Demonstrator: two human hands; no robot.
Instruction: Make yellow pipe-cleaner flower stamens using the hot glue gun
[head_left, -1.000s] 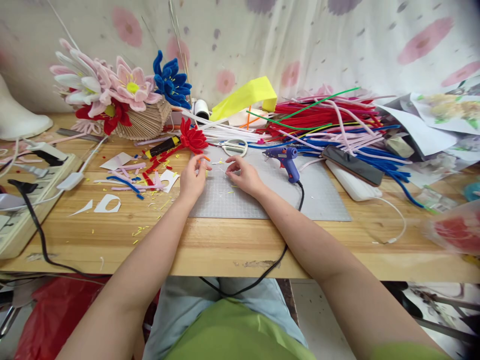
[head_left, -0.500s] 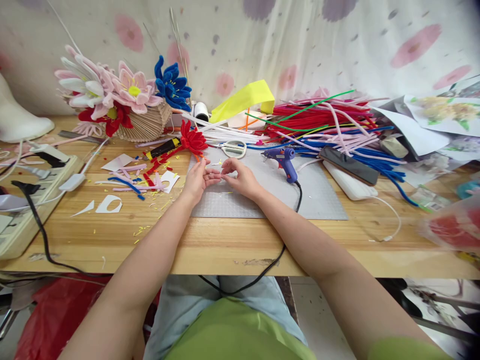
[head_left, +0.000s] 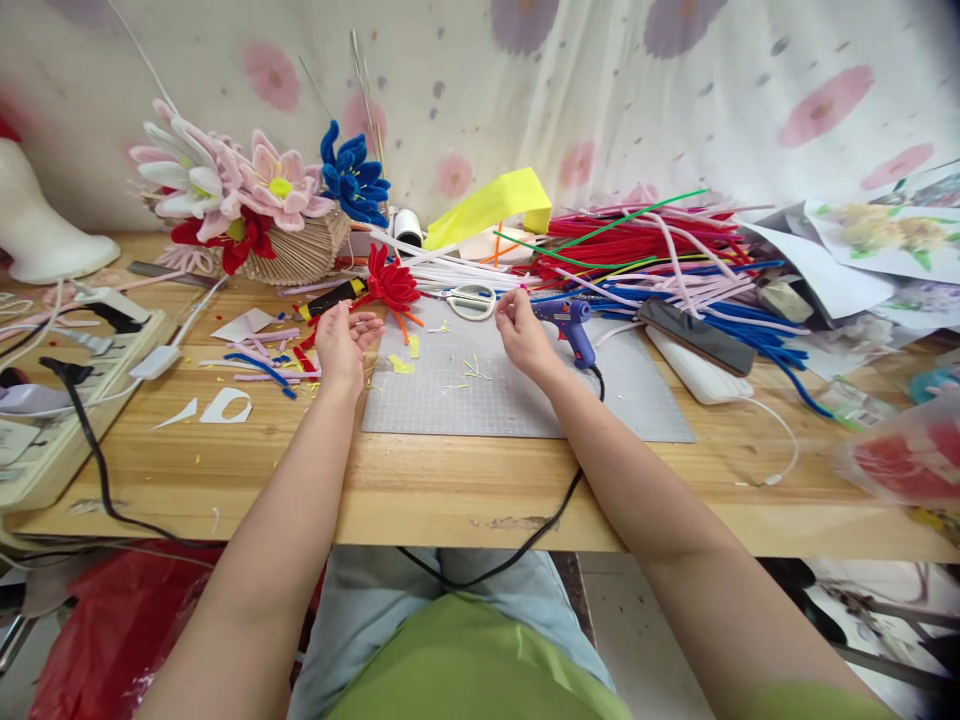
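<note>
My left hand [head_left: 345, 345] is raised at the left edge of the grey cutting mat [head_left: 420, 405], its fingers loosely bent and apart, with nothing visible in them. Over the mat, my right hand [head_left: 525, 335] has its fingertips pinched together beside the nozzle end of a blue glue gun [head_left: 574, 325]. Whatever the pinch holds, if anything, is too small to make out. Between my hands lie thin pale yellow-tipped pieces [head_left: 474, 370] and yellow scraps [head_left: 403, 365]. A red fuzzy flower [head_left: 391, 280] with orange stems and white-handled scissors [head_left: 472, 302] lie just behind.
Chenille stems [head_left: 637, 240] in several colours are heaped at the back right. A phone [head_left: 697, 335] rests on a white power bank [head_left: 694, 375]. Finished fuzzy flowers [head_left: 281, 185] stand at the back left. A power strip [head_left: 82, 400] sits at left; the glue gun's cable [head_left: 559, 515] hangs over the table edge.
My hands were together over the mat and have moved apart, left hand leftward, right hand rightward to the glue gun. The small yellow pieces on the mat are now uncovered.
</note>
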